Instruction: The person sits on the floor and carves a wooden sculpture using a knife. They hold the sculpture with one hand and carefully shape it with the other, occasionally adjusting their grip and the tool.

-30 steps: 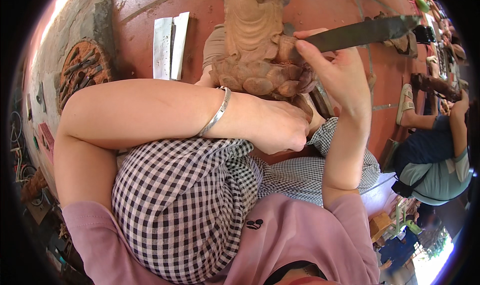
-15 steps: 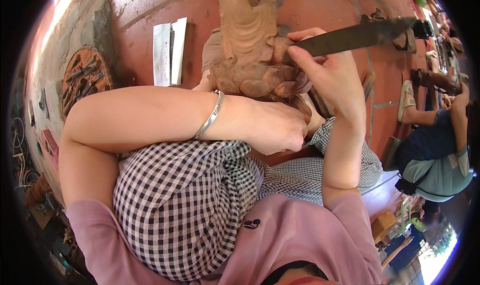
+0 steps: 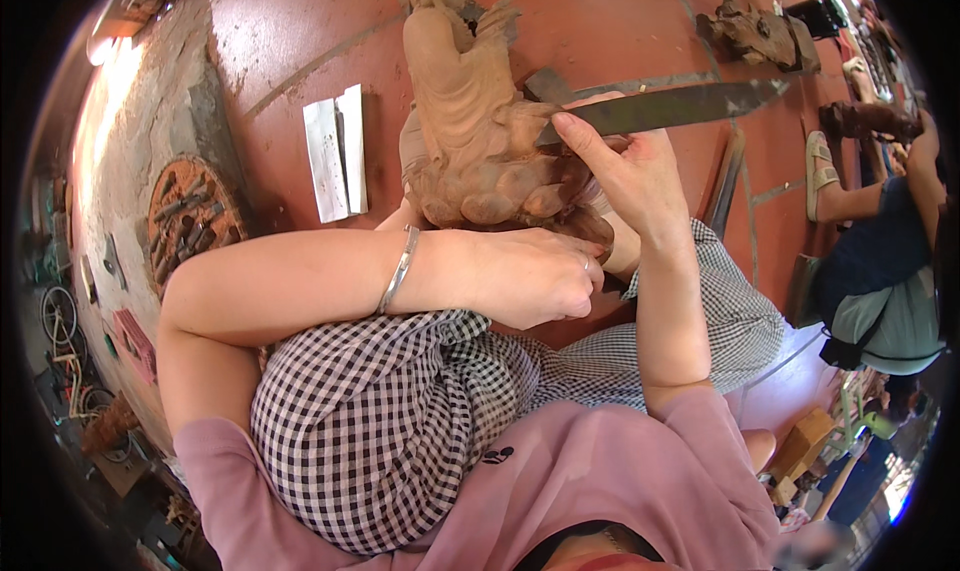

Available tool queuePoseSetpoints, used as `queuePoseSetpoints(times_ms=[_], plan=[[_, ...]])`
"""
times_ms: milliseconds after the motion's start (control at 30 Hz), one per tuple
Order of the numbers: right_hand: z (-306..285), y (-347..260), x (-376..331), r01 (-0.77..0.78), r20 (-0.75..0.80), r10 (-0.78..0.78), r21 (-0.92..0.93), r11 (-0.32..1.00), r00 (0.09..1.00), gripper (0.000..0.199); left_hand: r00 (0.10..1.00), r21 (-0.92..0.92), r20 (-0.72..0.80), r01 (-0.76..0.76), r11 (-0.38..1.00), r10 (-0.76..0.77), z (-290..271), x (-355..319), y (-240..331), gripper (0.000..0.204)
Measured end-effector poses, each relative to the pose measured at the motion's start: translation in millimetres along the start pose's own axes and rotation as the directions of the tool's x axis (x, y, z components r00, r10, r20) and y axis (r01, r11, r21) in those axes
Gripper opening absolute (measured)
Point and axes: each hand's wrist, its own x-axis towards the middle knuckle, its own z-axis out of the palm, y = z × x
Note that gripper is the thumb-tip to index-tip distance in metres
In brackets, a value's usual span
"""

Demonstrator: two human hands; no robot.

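1. Our right hand [image 3: 640,176] pinches a long, dark flat blade [image 3: 690,108] between thumb and fingers; its gripped end is at the carving's side, though we cannot tell whether it touches.
2. Our left hand [image 3: 535,276], wearing a ring and below a silver bracelet [image 3: 399,271], is curled against the carving's base; its fingertips are hidden, so we cannot tell whether it grips.
3. The carved wooden statue [image 3: 450,96] stands just beyond our left hand, its petalled base [image 3: 480,196] nearest us.
4. Beyond our left wrist, two white strips [image 3: 322,166] lie on red tiles [image 3: 290,31].
5. Farther left of that hand, a round tray [image 3: 230,211] holds small tools [image 3: 178,207].
6. Well right of our right hand, a co-worker [image 3: 875,311] sits beside dark carved wood [image 3: 865,120].
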Motion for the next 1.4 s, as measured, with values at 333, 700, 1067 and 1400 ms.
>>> queuePoseSetpoints(times_ms=[333, 700, 1067, 1400], plan=[[1.0, 4.9, -4.8, 0.043, -0.002, -0.043, 0.04, 0.998, 0.999, 0.02, 0.995, 0.004, 0.085, 0.042, 0.999, -0.043, -3.6, 3.7, 0.7, 0.008], [-4.4, 4.2, 0.3, -0.035, 0.035, 0.03, 0.156, 0.987, 0.999, 0.015, 0.997, 0.054, 0.071, -0.017, 0.998, 0.013, -4.3, 4.4, -1.1, 0.009], [-17.9, 5.8, 0.6, -0.184, 0.11, 0.15, 0.452, 0.873, 0.983, 0.023, 0.74, -0.276, -0.584, 0.206, 0.939, -0.334, -75.4, -13.5, -10.4, 0.01], [19.5, -3.4, -4.8, 0.023, -0.13, -0.039, -0.121, 0.992, 0.991, 0.028, 0.799, -0.495, -0.289, 0.347, 0.797, -0.527, -115.0, -33.8, -58.1, 0.018]])
